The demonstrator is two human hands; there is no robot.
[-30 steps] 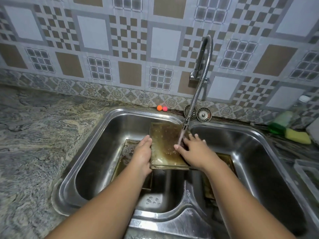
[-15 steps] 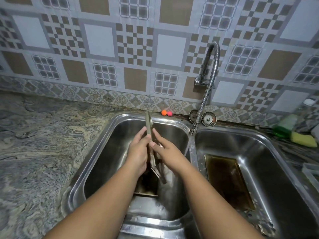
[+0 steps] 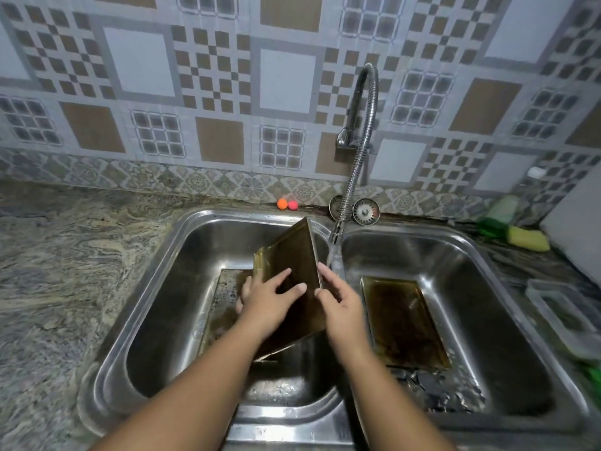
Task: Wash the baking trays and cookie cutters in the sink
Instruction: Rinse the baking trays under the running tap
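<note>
A brown-stained baking tray is tilted up on its side over the left basin of the double steel sink. My left hand lies flat on its dark underside. My right hand grips its right edge. A second stained tray lies flat in the right basin. Another tray lies on the floor of the left basin, partly hidden by my hands. Water runs from the flexible tap just right of the held tray. Dark small pieces lie in the right basin's front.
A yellow sponge and a green bottle sit at the back right of the granite counter. A clear plastic container stands right of the sink. Two small orange and pink balls rest by the wall.
The tray went from flat under the water stream to upright on edge, and now it is tipped with its underside facing me. My left hand has spread over that underside.
</note>
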